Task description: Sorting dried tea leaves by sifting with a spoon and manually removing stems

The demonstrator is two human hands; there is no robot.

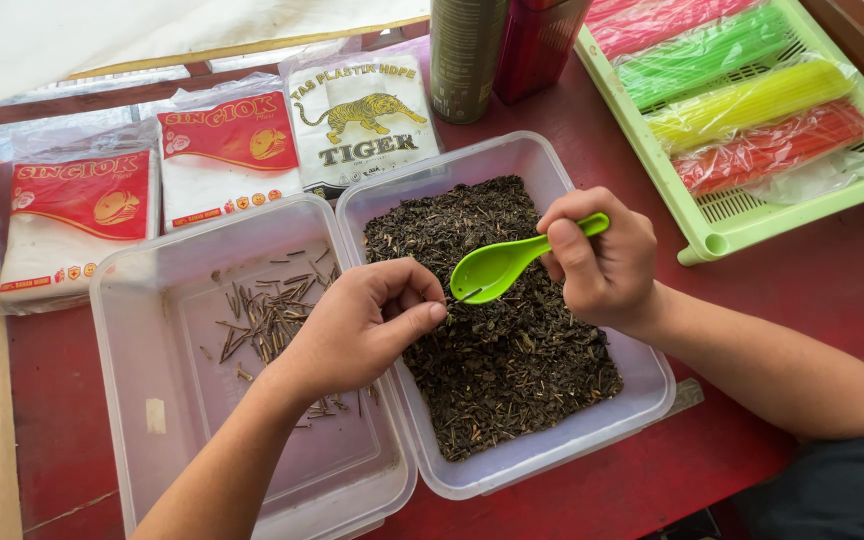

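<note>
Few stems lie sorted in the left plastic tub [142, 330]; the dry tea leaves [497, 320] (right tub, table middle) mostly remain. Left hand [357, 325] pinches a stem [467, 294] off the green spoon [512, 262], gripped by the right hand [602, 260].

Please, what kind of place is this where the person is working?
Probably a small drink stall or home shop counter. On the red table stand a clear tub of dried tea leaves, packs of plastic bags and a green tray of coloured straws.
</note>
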